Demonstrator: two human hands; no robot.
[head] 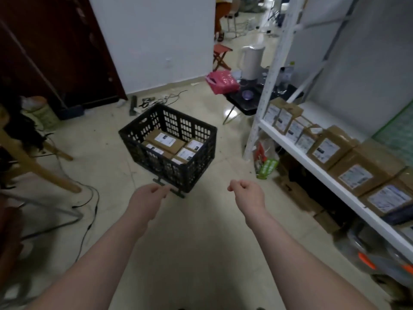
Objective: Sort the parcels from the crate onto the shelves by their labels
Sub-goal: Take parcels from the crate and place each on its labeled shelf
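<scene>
A black slotted crate [196,175] stands on the tiled floor ahead of me, holding several brown cardboard parcels [166,139] with white labels facing up. Both my arms reach forward. My left hand [148,201] hangs just short of the crate's near corner, fingers loosely curled, holding nothing. My right hand [247,195] is to the right of that corner, fingers loosely curled as well and empty. On the white metal shelf [297,151] at the right stands a row of several labelled brown parcels [327,148].
A wooden stool leg [33,162] and black cables [89,211] lie at the left. A pink bag [221,82], a white kettle [251,61] on a dark low table, and a folding stool stand behind the crate. Bags and boxes [267,162] sit under the shelf.
</scene>
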